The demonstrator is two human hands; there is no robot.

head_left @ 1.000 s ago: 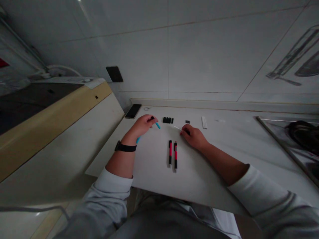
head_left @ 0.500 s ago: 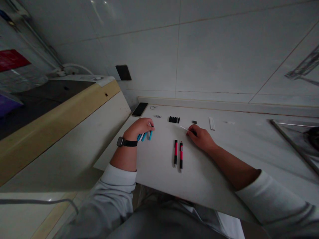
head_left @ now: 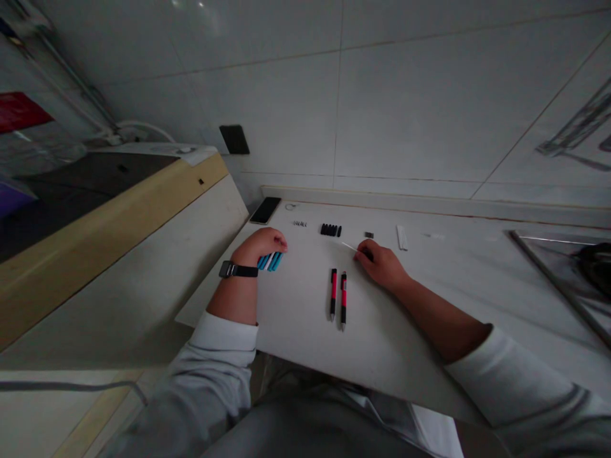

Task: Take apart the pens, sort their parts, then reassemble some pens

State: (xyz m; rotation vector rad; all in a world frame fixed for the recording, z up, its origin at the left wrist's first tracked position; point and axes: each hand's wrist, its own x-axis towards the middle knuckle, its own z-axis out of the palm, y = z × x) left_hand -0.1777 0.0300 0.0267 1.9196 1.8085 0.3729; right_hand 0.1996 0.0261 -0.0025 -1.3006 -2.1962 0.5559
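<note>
Kitchen, a home one by the look of it. Pale glossy wall tiles (head_left: 405, 95) run right across in front of me, and one tile on the right carries a grey drawing of cooking utensils (head_left: 573, 137). Below them, a white worktop (head_left: 453, 286) with a raised back ledge (head_left: 429, 202) against the wall. Off to my right, the steel rim of a sink (head_left: 558, 280) set into that worktop. A dark wall socket (head_left: 233, 138) sits above the corner, a phone (head_left: 266, 210) lies beneath it. On my left, a wood-edged counter (head_left: 119, 216), a white appliance top (head_left: 157, 149) and a white hose (head_left: 143, 129) behind it. Two red and black pens (head_left: 338, 298) lie on the worktop.
</note>
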